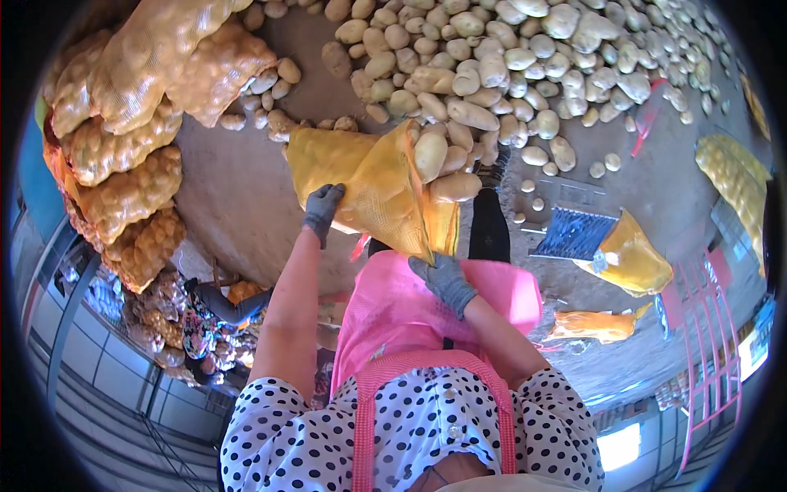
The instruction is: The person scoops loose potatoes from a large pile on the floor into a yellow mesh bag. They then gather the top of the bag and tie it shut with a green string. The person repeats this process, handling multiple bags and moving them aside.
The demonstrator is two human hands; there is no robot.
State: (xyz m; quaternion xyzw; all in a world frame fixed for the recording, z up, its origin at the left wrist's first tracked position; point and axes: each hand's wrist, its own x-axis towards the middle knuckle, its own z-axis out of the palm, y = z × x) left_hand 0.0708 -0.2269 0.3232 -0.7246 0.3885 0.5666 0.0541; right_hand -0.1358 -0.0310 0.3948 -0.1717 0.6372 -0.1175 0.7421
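Note:
A yellow mesh sack (363, 184) lies tilted before me, its mouth facing right with several potatoes (452, 163) at the opening. My left hand (324, 209), in a grey glove, grips the mesh on the sack's near left side. At the near end of the mouth, my right hand (447, 281), gloved too, pinches the sack's rim. Some of its fingers are hidden by the folded mesh. Just under that hand, a pink apron (393, 307) spreads over my lap.
A large heap of loose potatoes (492, 61) covers the floor beyond the sack. Filled mesh sacks (129, 178) are stacked at left, near another person (212, 313). On the right are a blue woven cushion (575, 232), a yellow mesh bag (639, 258) and a pink metal frame (707, 350).

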